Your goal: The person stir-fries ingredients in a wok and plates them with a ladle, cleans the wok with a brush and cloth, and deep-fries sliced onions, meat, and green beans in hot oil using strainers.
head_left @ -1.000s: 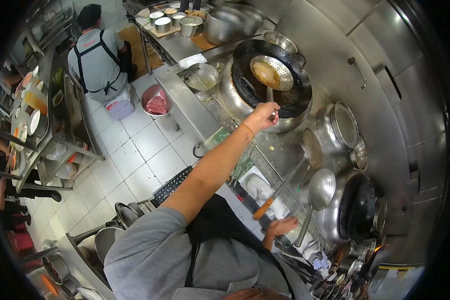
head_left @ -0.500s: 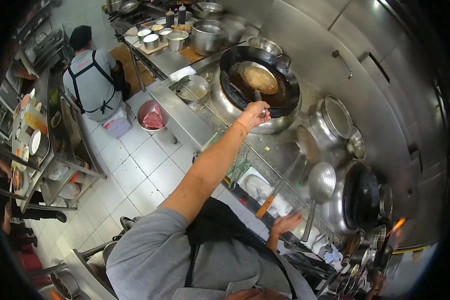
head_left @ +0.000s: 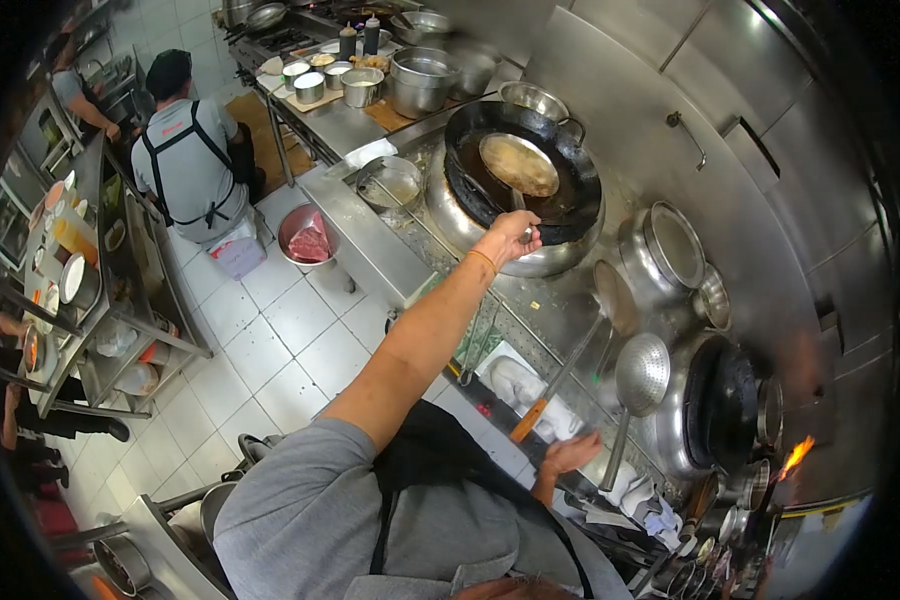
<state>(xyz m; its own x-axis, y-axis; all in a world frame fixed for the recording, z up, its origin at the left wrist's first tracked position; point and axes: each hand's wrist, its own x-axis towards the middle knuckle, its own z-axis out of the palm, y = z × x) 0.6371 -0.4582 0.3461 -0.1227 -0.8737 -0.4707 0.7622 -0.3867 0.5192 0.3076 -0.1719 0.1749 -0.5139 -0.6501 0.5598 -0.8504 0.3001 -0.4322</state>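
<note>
My left hand (head_left: 511, 238) is closed around the handle of a round skimmer (head_left: 518, 165). Its bowl lies inside a black wok (head_left: 578, 192), over dark oil, with frothy light-brown contents. The wok sits on a steel burner ring (head_left: 450, 215). Low in front of the counter, my right hand (head_left: 572, 453) is empty, fingers stretched out. Nearby are a folded white cloth (head_left: 555, 415) and a wood-handled wok spatula (head_left: 560, 372). A perforated ladle (head_left: 642, 372) rests beyond that hand, its handle pointing back toward me.
A second black wok (head_left: 725, 400) stands at right, with a flame (head_left: 796, 456) past it. A wire strainer over a pot (head_left: 390, 182) is left of the burner. Raw meat fills a floor bowl (head_left: 308, 238). A seated co-worker (head_left: 192, 165) faces away; shelving (head_left: 175, 355) stands at far left.
The frothy contents in the skimmer look darker and more mottled. My right hand has shifted slightly down. The flame at right looks brighter, and another person shows at upper left.
</note>
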